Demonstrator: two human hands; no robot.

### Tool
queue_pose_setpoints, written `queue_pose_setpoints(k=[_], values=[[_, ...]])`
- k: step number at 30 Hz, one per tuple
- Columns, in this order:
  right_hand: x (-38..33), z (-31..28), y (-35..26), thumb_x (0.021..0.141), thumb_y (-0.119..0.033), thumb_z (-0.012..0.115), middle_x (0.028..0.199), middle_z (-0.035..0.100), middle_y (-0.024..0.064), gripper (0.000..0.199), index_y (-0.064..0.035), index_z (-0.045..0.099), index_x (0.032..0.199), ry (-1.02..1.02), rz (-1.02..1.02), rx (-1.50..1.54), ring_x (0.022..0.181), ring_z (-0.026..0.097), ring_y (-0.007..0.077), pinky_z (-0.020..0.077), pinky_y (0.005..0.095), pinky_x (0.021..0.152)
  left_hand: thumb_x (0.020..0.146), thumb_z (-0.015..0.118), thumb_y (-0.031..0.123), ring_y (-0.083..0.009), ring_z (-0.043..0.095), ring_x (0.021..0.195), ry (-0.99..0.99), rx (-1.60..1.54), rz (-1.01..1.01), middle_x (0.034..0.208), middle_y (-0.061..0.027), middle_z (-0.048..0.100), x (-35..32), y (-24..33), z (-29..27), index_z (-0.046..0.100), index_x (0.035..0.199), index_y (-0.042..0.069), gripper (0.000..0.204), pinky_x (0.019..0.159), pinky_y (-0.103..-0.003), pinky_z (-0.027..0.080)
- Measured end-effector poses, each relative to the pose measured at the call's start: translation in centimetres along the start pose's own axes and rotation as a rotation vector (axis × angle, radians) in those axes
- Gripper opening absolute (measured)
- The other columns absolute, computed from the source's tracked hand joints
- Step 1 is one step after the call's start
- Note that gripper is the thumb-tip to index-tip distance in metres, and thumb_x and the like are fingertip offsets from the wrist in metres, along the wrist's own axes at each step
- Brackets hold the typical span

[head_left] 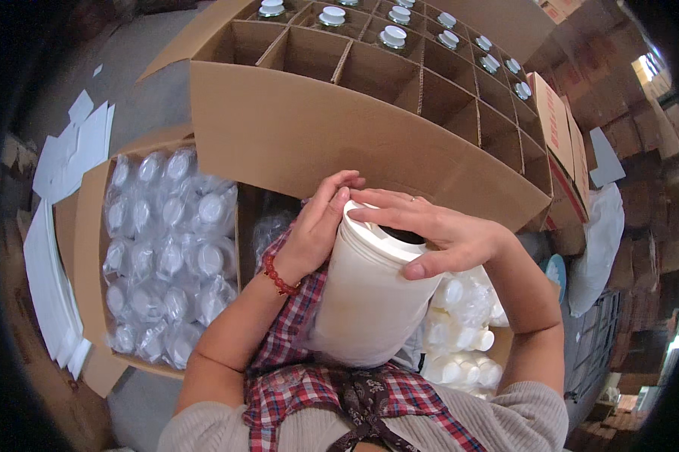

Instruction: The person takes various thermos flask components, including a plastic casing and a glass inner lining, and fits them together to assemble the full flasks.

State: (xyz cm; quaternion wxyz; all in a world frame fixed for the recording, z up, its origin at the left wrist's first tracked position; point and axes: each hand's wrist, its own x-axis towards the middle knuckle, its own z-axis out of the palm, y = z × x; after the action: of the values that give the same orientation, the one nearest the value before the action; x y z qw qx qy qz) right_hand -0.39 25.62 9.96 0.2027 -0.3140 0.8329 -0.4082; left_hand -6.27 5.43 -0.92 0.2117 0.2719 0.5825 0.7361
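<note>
Presently, the right hand (454, 235) spreads wide over the mouth of a white jar (377, 309); the left hand (318, 230) sits at its rim, grip indeterminable, beside a divided carton (339, 128).

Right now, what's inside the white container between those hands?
Inside the white container, only a dark patch shows at the mouth. The right hand covers part of the opening; any contents deeper down cannot be seen.

You stood in a warehouse-like packing space: stacked brown cardboard cartons (618, 113) lined the frame's right, a large divided tan cardboard box (279, 120) its top.
</note>
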Motion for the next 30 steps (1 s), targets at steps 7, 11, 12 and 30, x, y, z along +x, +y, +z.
queue_pose_setpoints(k=[7, 11, 12, 30], values=[[0.0, 0.6, 1.0, 0.086, -0.049, 0.057, 0.151, 0.025, 0.0223, 0.079, -0.0037, 0.032, 0.145, -0.039, 0.114, 0.187, 0.142, 0.021, 0.0352, 0.0167, 0.0436, 0.114, 0.102, 0.034, 0.02, -0.02, 0.049, 0.119, -0.02, 0.036, -0.012, 0.128, -0.0141, 0.052, -1.0, 0.0, 0.2, 0.041, 0.132, 0.0, 0.037, 0.103, -0.032, 0.037], [-0.5, 0.6, 1.0, 0.082, -0.054, 0.058, 0.151, 0.027, 0.021, 0.084, -0.0013, 0.035, 0.144, 0.022, 0.147, 0.26, 0.141, 0.023, 0.0327, 0.0176, 0.0423, 0.114, 0.101, 0.038, 0.018, -0.0195, 0.05, 0.118, 0.038, 0.104, 0.015, 0.127, -0.0128, 0.053, -1.4, 0.9, 0.5, 0.045, 0.129, 0.0, 0.034, 0.102, -0.032, 0.038], [-0.6, 0.3, 0.9, 0.081, -0.055, 0.059, 0.151, 0.027, 0.0206, 0.086, -0.0008, 0.036, 0.143, 0.067, 0.136, 0.267, 0.141, 0.024, 0.0322, 0.0181, 0.042, 0.114, 0.1, 0.04, 0.017, -0.0193, 0.05, 0.118, 0.044, 0.122, -0.001, 0.126, -0.0126, 0.054, -1.6, 1.3, 0.4, 0.046, 0.128, 0.0, 0.033, 0.101, -0.032, 0.039], [-7.8, 4.3, 6.9, 0.064, -0.084, 0.053, 0.141, 0.027, 0.0402, 0.113, 0.0033, 0.044, 0.134, 1.011, -0.289, 0.901, 0.134, 0.03, 0.0479, 0.0263, 0.0522, 0.11, 0.08, 0.074, 0.031, -0.0395, 0.041, 0.128, -1.672, 0.262, -0.253, 0.14, -0.0262, 0.038, 11.8, 4.7, 1.6, 0.037, 0.141, 0.002, 0.077, 0.106, -0.04, 0.035]])
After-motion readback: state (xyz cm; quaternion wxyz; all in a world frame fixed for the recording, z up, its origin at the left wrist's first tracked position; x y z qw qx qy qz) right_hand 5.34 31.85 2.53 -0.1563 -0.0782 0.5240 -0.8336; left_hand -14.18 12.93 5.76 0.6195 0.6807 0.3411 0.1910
